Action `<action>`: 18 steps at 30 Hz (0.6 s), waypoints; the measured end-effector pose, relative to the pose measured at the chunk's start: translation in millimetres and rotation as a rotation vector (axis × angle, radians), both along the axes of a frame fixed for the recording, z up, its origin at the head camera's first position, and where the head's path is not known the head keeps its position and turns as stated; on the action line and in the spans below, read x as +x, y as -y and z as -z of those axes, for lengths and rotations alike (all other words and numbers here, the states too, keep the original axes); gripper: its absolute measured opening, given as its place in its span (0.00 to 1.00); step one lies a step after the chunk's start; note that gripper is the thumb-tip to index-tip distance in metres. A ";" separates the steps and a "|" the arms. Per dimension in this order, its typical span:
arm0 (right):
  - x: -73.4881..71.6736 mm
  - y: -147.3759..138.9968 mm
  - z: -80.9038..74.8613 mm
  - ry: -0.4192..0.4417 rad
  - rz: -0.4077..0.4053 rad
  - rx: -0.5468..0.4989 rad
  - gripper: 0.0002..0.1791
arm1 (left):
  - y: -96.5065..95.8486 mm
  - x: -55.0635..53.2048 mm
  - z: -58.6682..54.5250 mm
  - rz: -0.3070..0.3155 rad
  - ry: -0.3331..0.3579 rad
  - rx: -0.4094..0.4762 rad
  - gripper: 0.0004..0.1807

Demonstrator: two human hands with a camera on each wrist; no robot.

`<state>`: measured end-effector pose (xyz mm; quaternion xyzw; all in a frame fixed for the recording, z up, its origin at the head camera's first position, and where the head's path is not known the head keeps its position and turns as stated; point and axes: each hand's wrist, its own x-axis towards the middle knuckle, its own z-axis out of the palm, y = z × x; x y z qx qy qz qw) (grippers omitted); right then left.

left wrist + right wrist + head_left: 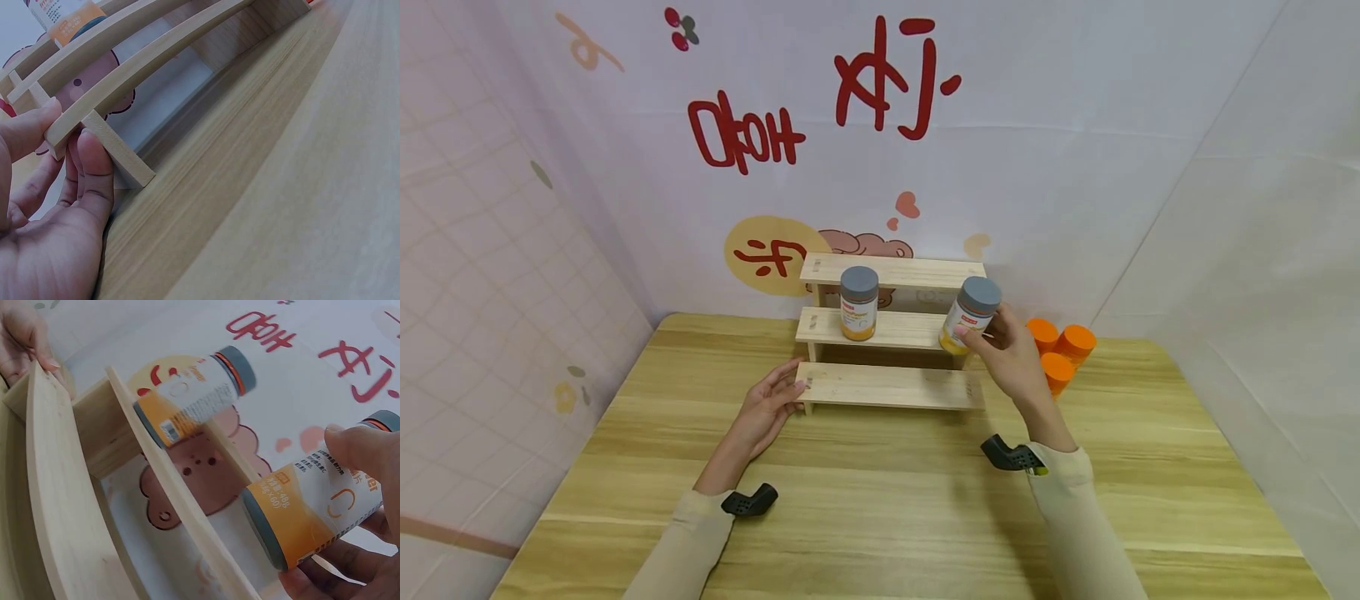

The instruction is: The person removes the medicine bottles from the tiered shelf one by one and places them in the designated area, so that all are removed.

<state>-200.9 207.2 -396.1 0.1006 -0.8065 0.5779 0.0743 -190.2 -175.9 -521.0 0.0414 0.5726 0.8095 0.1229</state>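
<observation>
A three-tier wooden shelf (887, 387) stands against the back wall. My left hand (769, 410) grips the left end of its lowest tier; in the left wrist view the thumb (37, 128) lies on top of the board and the fingers curl beneath. My right hand (1011, 357) holds a supplement bottle (315, 500) with a grey cap and a white and orange label, tilted, at the right end of the middle tier. Another bottle of the same kind (859, 304) stands upright on that tier, toward the left.
Several orange-topped containers (1057, 367) are grouped on the wooden table (880, 500), just right of the shelf and close to my right forearm. White printed cloth walls (1075, 167) rise behind and on both sides.
</observation>
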 end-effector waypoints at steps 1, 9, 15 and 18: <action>0.7 -3.5 -0.1 0.003 0.008 0.007 0.33 | -0.2 0.1 -0.1 0.003 -0.001 0.000 0.38; 6.1 -29.4 -3.6 0.008 0.061 0.019 0.32 | -0.9 0.6 -0.1 0.005 -0.008 -0.006 0.38; 10.0 -49.9 -4.3 0.042 0.102 0.004 0.32 | -0.3 0.2 0.7 0.002 -0.008 -0.007 0.37; 10.6 -59.6 -4.4 0.028 0.100 -0.011 0.32 | -0.3 0.4 -0.3 -0.003 -0.005 -0.001 0.36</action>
